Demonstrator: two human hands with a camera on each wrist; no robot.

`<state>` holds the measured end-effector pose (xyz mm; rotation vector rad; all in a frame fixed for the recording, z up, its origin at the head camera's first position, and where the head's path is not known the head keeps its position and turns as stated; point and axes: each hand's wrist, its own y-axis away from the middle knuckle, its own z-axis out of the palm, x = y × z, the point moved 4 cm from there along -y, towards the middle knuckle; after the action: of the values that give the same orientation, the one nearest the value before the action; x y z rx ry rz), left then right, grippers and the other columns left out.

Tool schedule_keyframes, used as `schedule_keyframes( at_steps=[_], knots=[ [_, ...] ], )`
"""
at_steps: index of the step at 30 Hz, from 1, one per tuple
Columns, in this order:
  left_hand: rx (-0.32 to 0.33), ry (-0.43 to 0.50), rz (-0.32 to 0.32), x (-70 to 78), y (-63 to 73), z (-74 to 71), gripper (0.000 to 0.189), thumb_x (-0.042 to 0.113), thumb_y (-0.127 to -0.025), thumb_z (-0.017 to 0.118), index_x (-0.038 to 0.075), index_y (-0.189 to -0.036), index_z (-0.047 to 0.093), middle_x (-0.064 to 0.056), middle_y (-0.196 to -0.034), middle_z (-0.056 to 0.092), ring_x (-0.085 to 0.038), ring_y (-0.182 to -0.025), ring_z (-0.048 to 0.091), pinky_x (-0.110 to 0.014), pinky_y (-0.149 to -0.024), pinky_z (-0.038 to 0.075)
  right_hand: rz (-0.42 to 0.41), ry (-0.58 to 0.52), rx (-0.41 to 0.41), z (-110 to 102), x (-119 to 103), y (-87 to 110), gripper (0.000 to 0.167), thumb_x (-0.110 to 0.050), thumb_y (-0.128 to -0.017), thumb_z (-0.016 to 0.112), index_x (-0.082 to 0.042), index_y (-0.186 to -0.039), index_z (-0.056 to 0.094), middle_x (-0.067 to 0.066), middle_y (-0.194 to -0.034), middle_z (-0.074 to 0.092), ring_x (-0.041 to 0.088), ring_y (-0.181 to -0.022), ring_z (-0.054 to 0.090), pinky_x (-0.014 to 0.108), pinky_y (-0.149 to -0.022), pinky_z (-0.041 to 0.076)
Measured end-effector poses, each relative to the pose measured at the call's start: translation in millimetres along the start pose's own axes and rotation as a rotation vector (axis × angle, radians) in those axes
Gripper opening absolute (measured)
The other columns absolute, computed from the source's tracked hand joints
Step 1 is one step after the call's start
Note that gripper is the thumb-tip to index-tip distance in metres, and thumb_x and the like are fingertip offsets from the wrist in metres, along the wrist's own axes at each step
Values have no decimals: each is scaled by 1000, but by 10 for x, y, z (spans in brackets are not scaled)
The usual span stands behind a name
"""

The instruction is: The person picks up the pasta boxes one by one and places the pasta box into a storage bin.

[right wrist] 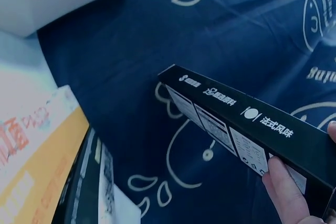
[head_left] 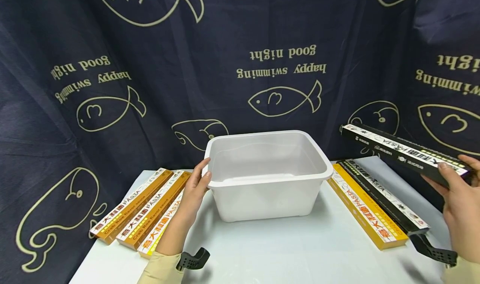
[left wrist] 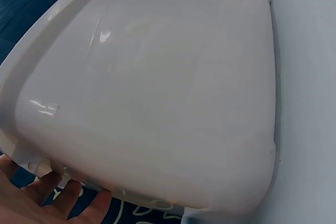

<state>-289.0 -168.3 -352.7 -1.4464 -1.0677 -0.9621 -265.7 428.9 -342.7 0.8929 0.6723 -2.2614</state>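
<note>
My right hand (head_left: 461, 200) grips the near end of a black pasta box (head_left: 401, 150), raised above the right side of the table and tilted. In the right wrist view, fingers and thumb hold the end of this black box (right wrist: 236, 108). A white plastic tub (head_left: 268, 200) stands upright at the table's centre, its inside floor partly hidden by the front wall. My left hand (head_left: 191, 194) holds the tub's left rim near the front corner. The left wrist view shows fingers (left wrist: 65, 198) curled at the edge of the tub wall (left wrist: 152, 98).
Right of the tub lie a yellow pasta box (head_left: 367, 209) and another black pasta box (head_left: 386, 196), side by side. On the left are two brown pasta boxes (head_left: 131, 205) and a third box (head_left: 165, 221), partly behind my left forearm. A dark fish-print curtain (head_left: 225, 67) hangs behind.
</note>
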Motion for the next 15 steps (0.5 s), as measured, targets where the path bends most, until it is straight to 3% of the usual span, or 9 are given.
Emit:
schedule_keyframes(
  at_steps=[3,8,15],
  knots=[
    [2,-15,0,-4,0,-4,49,32,-107,43,25,-154,33,-5,-161,33,-4,-119,53,-23,-101,44,-3,-30,-37,87,-42,25,53,15,-87,64,-10,-133,56,0,-136,48,12,-108,62,25,-56,58],
    [5,-19,0,-20,-1,-7,47,32,-107,43,27,-153,34,-6,-160,33,-5,-118,53,-20,-100,44,-3,-151,-87,214,-78,55,50,21,-86,59,-4,-129,58,4,-134,46,16,-103,65,31,-54,58],
    [17,-12,17,-76,-20,18,46,30,-107,41,23,-151,35,-6,-158,33,-6,-114,55,-36,-105,42,-5,-178,-154,366,-140,169,48,19,-89,57,-3,-132,56,6,-138,47,18,-113,63,34,-58,59]
  ],
)
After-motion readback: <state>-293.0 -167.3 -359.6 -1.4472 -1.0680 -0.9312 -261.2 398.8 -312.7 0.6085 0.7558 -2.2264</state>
